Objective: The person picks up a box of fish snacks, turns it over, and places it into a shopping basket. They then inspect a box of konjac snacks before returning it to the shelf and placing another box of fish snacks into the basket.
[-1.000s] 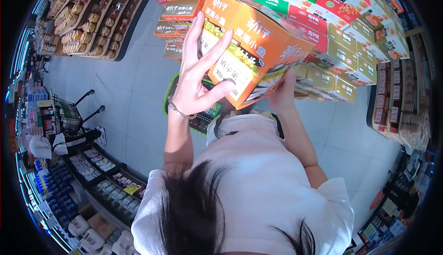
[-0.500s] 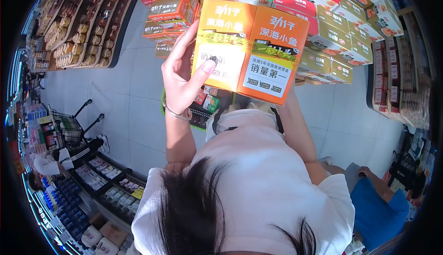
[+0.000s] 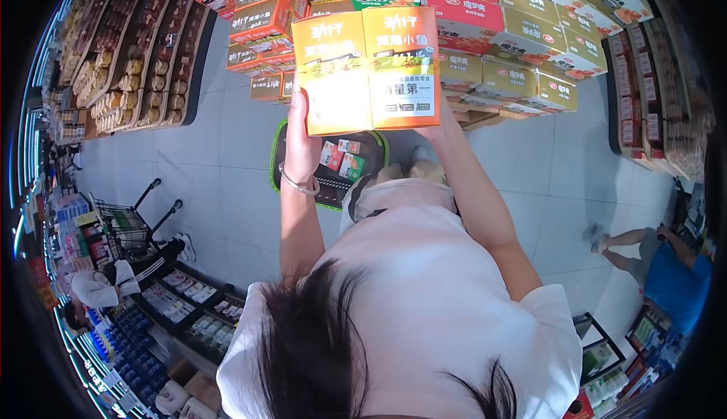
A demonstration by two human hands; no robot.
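Both hands, left (image 3: pixel 301 142) and right (image 3: pixel 443 116), grip an orange box (image 3: pixel 367 70) raised before stacked cartons (image 3: pixel 522 40); setting it down next needs a level, two-handed lowering.

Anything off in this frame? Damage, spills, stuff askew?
Nothing stands out. The orange carton is held level between the left hand and right hand, with no visible dents. The stacked cartons behind look orderly, and the floor shows no spill.
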